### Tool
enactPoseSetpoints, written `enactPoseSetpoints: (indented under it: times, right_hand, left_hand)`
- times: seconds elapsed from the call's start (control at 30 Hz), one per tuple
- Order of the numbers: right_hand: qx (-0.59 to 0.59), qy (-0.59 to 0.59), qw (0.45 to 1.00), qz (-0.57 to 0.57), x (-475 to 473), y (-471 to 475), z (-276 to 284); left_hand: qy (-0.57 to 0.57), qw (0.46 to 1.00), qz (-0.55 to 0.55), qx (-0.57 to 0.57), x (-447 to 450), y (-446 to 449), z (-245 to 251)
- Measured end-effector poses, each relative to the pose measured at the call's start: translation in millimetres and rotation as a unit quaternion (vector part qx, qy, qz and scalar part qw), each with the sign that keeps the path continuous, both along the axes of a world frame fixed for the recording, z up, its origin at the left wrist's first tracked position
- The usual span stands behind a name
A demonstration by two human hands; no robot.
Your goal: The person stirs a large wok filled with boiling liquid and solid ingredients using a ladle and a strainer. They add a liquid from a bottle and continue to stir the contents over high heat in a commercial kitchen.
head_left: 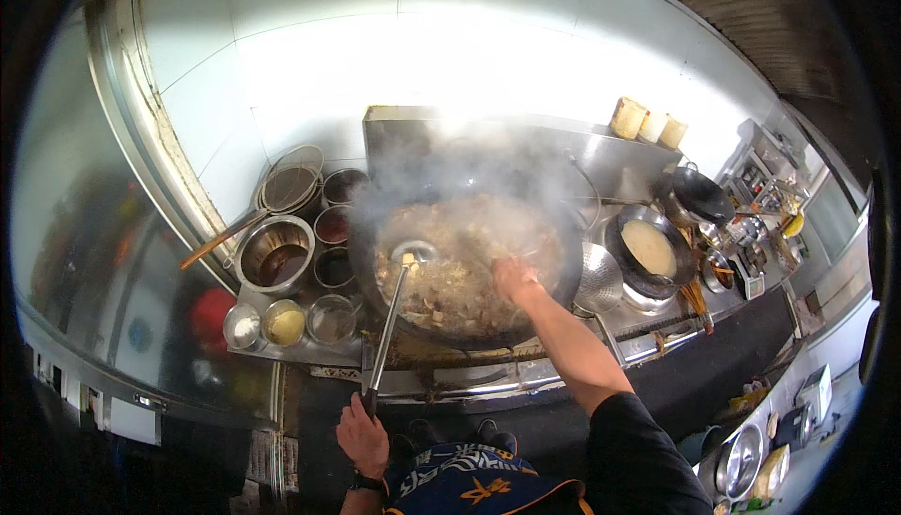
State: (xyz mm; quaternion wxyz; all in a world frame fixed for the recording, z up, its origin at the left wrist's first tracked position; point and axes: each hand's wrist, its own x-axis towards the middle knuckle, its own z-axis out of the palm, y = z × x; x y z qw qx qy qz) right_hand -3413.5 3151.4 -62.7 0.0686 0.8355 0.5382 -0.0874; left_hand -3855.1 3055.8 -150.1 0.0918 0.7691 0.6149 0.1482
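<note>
A big dark wok (571, 282) in front of me holds a brown, chunky stew under thick steam. My left hand (363, 437), with a watch at the wrist, grips the black end of a long metal ladle (388, 328). The ladle's bowl rests in the left part of the food, with a small pale yellow chunk by it. Over the right half of the wok reaches my right hand (515, 278), its fingers curled downward. A blurred pale shape shows beside those fingers in the steam; I cannot tell what it is or whether the hand grips it.
Left of the wok stand a metal pot (276, 253) of dark sauce, several seasoning containers and stacked strainers (290, 187). To its right are a perforated skimmer (598, 279) and a smaller wok (686, 256) of cloudy liquid. The stove's front rail (486, 390) runs below.
</note>
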Motion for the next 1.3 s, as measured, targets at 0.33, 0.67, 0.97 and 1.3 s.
enactPoseSetpoints:
  times: [0.33,0.67,0.97,1.3]
  right_hand:
    - [-0.028,0.025,0.999,0.0,-44,-120,50]
    - [-0.003,-0.006,1.0,0.024,-52,-238,208]
    - [-0.041,0.024,0.992,-0.114,-64,-283,280]
    - [-0.051,0.11,0.992,0.038,-13,-261,149]
  left_hand:
    - [-0.067,0.992,-0.099,0.034,-38,34,-36]
    - [-0.2,0.966,-0.159,-0.047,-33,60,-40]
    - [-0.203,0.964,-0.132,-0.108,-8,67,-45]
    - [-0.225,0.956,-0.054,-0.181,23,65,-38]
